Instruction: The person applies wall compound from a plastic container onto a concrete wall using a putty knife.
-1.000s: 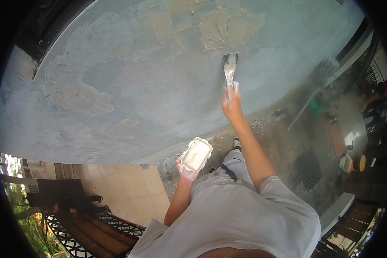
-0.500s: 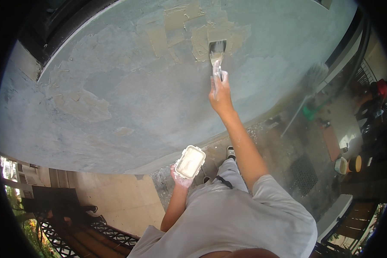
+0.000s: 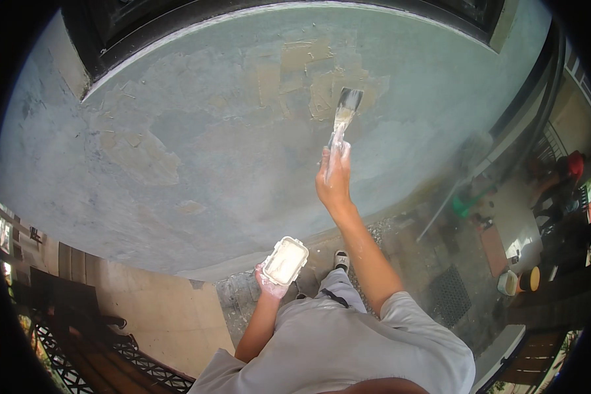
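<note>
In my right hand [image 3: 335, 178] is a putty knife [image 3: 347, 108], its handle smeared with white filler and its broad metal blade pointing up at the wall. The blade lies over the right part of a beige filler patch [image 3: 306, 54] on the grey-green wall [image 3: 236, 144]; whether it touches cannot be made out. My left hand [image 3: 269, 282], whitened with filler, supports a small white plastic tub [image 3: 287, 261] from below, close to my body. Pale filler coats the inside of the tub.
A dark window frame [image 3: 197, 20] edges the wall's top. Another rough patch [image 3: 138, 155] lies to the left. On the right are a floor grate [image 3: 450, 295], a tub [image 3: 507, 283] and a green object [image 3: 463, 205]. A dark metal bench [image 3: 79, 328] stands lower left.
My right hand and the putty knife have moved down in view, and the blade has tilted rightward. The view has shifted, showing more of the window frame. The tub stays in my left hand.
</note>
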Tool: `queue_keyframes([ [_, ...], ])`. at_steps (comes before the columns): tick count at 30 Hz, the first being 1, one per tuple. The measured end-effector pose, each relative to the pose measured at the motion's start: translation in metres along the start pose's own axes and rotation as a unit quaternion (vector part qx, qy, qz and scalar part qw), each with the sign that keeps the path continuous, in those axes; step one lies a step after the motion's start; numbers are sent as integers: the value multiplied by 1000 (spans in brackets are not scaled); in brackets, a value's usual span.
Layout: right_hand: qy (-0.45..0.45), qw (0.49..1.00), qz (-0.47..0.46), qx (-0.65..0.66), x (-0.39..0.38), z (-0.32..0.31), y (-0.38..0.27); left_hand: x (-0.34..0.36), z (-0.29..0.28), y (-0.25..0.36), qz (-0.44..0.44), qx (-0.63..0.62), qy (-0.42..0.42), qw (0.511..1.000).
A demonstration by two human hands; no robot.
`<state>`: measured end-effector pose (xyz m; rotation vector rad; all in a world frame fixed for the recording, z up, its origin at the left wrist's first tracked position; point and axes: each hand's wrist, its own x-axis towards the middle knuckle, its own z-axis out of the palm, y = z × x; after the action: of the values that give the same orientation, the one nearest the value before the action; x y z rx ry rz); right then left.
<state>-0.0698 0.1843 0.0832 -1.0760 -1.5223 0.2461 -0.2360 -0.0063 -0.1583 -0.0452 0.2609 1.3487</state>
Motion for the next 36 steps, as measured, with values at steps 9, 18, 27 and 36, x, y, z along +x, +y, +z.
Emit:
queue_keyframes([
  [9, -98, 994, 42, -16, -29, 62, -14, -11, 3, -4, 52, -13, -27, 998],
  [18, -80, 996, -3, 39, -52, 48, -11, -9, -6, -7, 110, 5, -19, 994],
  [27, -24, 999, 4, -22, 0, 50, -27, -7, 0, -9, 83, -13, -35, 996],
  [36, -107, 994, 6, 12, -41, 40, -35, 4, -13, -5, 67, -8, 15, 998],
])
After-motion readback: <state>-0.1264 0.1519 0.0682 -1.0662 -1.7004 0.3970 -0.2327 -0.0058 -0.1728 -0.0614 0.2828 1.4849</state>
